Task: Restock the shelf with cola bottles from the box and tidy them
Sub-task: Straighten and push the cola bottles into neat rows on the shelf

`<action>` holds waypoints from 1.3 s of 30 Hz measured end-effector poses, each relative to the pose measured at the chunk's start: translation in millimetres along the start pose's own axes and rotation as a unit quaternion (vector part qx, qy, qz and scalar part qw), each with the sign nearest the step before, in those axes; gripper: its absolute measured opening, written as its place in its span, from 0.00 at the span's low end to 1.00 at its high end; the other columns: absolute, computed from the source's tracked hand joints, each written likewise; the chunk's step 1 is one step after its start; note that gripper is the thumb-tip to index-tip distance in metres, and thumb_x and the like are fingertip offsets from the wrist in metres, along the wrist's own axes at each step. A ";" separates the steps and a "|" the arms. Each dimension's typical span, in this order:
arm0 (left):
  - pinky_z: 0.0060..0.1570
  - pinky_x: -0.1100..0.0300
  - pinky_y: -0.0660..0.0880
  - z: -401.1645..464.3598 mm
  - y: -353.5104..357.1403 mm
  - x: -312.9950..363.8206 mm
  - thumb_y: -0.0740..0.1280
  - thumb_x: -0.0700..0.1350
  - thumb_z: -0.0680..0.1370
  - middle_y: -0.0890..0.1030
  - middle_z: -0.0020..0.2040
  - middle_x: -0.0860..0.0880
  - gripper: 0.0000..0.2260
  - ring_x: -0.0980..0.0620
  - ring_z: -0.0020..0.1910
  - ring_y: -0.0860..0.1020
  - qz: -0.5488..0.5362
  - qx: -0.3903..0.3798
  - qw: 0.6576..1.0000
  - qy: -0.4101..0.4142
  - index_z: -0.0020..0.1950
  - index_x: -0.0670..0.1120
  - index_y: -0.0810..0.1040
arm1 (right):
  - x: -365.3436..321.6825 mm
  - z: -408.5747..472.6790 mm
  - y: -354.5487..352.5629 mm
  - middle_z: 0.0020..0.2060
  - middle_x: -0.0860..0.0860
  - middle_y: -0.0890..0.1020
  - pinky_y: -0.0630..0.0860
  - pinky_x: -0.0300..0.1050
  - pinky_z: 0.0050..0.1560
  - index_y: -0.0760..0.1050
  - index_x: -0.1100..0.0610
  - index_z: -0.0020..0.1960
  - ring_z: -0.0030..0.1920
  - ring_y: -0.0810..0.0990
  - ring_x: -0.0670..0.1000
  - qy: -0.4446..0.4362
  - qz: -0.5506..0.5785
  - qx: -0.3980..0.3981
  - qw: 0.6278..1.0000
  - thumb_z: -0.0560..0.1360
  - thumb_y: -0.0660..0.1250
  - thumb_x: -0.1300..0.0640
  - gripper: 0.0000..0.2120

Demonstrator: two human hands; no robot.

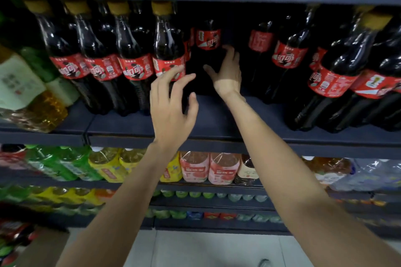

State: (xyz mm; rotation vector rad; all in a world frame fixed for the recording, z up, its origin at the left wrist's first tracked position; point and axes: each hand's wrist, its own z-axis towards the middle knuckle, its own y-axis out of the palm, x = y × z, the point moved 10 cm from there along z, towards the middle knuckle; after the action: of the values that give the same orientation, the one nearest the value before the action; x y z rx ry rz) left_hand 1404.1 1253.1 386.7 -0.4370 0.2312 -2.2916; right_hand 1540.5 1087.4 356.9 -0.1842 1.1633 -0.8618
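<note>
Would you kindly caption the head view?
Both hands, left hand and right hand, reach toward a recessed cola bottle on the shelf.
</note>
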 end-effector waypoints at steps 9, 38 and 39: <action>0.62 0.61 0.70 8.3 167.2 38.8 0.73 0.43 0.73 0.72 0.66 0.50 0.31 0.57 0.61 0.71 -0.310 -0.251 0.885 -0.240 0.72 0.46 0.64 | 50.9 -145.7 -190.2 0.53 0.58 0.75 0.68 0.33 0.55 0.71 0.64 0.61 0.54 0.73 0.53 -0.007 -0.003 0.384 0.923 0.74 0.69 0.59 0.19; 0.65 0.53 0.68 8.0 112.5 -22.2 0.68 0.42 0.77 0.61 0.74 0.40 0.34 0.42 0.72 0.64 -0.021 -0.042 0.963 -0.266 0.77 0.40 0.54 | 47.7 -84.9 -110.9 0.62 0.49 0.71 0.70 0.32 0.60 0.57 0.56 0.70 0.61 0.73 0.46 -0.009 0.188 0.126 0.974 0.65 0.78 0.62 0.42; 0.63 0.54 0.70 10.1 111.4 -18.4 0.68 0.41 0.77 0.60 0.74 0.39 0.33 0.41 0.72 0.63 0.006 -0.033 0.971 -0.236 0.77 0.40 0.55 | 48.4 -83.5 -107.7 0.63 0.49 0.71 0.71 0.33 0.61 0.57 0.55 0.70 0.61 0.73 0.46 -0.008 0.190 0.117 0.975 0.65 0.78 0.62 0.42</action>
State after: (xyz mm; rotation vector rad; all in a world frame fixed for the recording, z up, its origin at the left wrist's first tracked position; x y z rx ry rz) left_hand 1494.1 1190.3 358.5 -0.9909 0.0692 -2.1000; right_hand 1421.4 1006.3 345.1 0.2198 1.0280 -0.6468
